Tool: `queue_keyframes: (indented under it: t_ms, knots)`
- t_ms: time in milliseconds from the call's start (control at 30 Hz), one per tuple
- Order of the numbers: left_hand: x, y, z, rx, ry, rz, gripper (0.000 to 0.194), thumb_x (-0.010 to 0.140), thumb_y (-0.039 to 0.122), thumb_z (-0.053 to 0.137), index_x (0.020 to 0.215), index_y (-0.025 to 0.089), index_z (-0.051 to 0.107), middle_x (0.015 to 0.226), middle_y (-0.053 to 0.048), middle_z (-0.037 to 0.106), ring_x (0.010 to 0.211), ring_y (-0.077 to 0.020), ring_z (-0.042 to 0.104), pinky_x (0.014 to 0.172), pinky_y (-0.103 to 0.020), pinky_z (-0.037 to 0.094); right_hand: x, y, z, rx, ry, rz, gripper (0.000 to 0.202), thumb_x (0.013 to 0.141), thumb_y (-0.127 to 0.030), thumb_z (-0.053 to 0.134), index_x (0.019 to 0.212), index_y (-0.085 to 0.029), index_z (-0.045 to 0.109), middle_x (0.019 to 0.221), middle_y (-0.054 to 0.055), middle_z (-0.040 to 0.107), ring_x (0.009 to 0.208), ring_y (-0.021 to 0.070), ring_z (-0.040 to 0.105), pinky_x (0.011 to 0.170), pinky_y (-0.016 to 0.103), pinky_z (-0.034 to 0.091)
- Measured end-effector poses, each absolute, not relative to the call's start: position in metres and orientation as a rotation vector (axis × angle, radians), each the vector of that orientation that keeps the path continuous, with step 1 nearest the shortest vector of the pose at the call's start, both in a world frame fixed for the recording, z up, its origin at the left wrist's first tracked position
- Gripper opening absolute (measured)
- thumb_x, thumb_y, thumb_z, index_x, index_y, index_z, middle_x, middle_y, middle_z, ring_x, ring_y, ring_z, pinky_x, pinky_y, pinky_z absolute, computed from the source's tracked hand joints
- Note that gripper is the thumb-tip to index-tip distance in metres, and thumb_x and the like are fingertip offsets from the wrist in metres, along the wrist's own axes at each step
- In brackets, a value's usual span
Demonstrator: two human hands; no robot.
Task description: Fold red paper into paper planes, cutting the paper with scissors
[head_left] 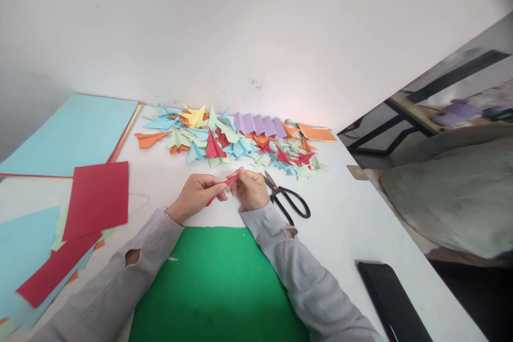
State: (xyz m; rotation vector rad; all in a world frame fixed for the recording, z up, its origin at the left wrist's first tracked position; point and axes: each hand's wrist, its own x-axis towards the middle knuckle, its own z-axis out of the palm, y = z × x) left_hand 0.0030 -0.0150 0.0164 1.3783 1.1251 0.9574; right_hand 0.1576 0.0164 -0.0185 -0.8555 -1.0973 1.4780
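Note:
A small piece of folded red paper (231, 181) is pinched between both hands, above the white table just past a green sheet. My left hand (202, 195) grips its left part, and a red end pokes out below the fingers. At its right end, the fingertips of my right hand (250, 188) press together on the paper. Much of the piece is hidden by the fingers, so its full shape cannot be made out. Close to my right hand lies a pair of scissors (285, 193) with black handles, its blades slightly apart.
Many folded paper planes (214, 144) and a pleated purple paper (260, 125) lie along the wall. The green sheet (216, 278) covers the near table. Left are a red sheet (98, 197) and large blue sheets (76, 133); right, a black phone (390, 299) near the table edge.

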Motion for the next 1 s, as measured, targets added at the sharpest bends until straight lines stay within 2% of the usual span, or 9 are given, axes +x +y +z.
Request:
queue_keyframes:
  t_ms: [67, 133, 267, 367, 667, 1000]
  knots:
    - [0.004, -0.015, 0.015, 1.403, 1.131, 0.995, 0.021, 0.075, 0.031, 0.061, 0.065, 0.014, 0.068, 0.059, -0.004, 0.069, 0.05, -0.0108, 0.057, 0.044, -0.019, 0.042, 0.158, 0.017, -0.017, -0.818, -1.057, 1.528, 0.046, 0.075, -0.056, 0.058, 0.061, -0.014, 0.07, 0.043, 0.001, 0.057, 0.035, 0.0092, 0.047, 0.038, 0.024, 0.033]
    - [0.005, -0.015, 0.013, 1.433, 1.123, 1.053, 0.019, 0.075, 0.029, 0.061, 0.066, 0.014, 0.068, 0.059, -0.004, 0.069, 0.052, -0.0113, 0.059, 0.047, -0.02, 0.045, 0.159, 0.018, -0.017, -0.771, -1.064, 1.565, 0.044, 0.073, -0.056, 0.061, 0.064, -0.015, 0.071, 0.046, 0.001, 0.059, 0.038, 0.0097, 0.05, 0.04, 0.023, 0.036]
    - [0.006, -0.015, 0.01, 1.5, 1.109, 1.102, 0.016, 0.075, 0.024, 0.06, 0.066, 0.015, 0.069, 0.06, -0.003, 0.069, 0.056, -0.0117, 0.062, 0.056, -0.021, 0.05, 0.162, 0.017, -0.021, -0.75, -1.205, 1.531, 0.022, 0.062, -0.035, 0.078, 0.075, -0.019, 0.073, 0.054, -0.001, 0.062, 0.043, 0.009, 0.052, 0.044, 0.023, 0.04]
    - [0.006, -0.015, 0.009, 1.522, 1.106, 1.118, 0.015, 0.074, 0.023, 0.059, 0.066, 0.015, 0.07, 0.061, -0.003, 0.069, 0.055, -0.0117, 0.062, 0.055, -0.021, 0.051, 0.162, 0.017, -0.022, -0.756, -1.256, 1.496, 0.017, 0.058, -0.025, 0.08, 0.073, -0.019, 0.073, 0.062, -0.001, 0.065, 0.044, 0.0081, 0.052, 0.044, 0.022, 0.041]
    - [0.006, -0.015, 0.004, 1.552, 1.137, 1.163, 0.016, 0.075, 0.022, 0.06, 0.082, 0.014, 0.073, 0.069, -0.004, 0.072, 0.059, -0.0125, 0.063, 0.055, -0.022, 0.053, 0.16, 0.017, -0.022, -0.726, -1.244, 1.505, 0.011, 0.061, -0.023, 0.079, 0.07, -0.02, 0.072, 0.059, 0.0, 0.066, 0.048, 0.0098, 0.056, 0.045, 0.022, 0.042]
    - [0.003, -0.014, 0.005, 1.568, 1.048, 1.151, 0.014, 0.076, 0.021, 0.061, 0.075, 0.017, 0.074, 0.065, -0.002, 0.072, 0.057, -0.011, 0.062, 0.054, -0.02, 0.052, 0.161, 0.017, -0.021, -0.682, -1.259, 1.51, 0.009, 0.06, -0.022, 0.079, 0.066, -0.02, 0.073, 0.059, -0.002, 0.063, 0.041, 0.0075, 0.054, 0.039, 0.021, 0.041]
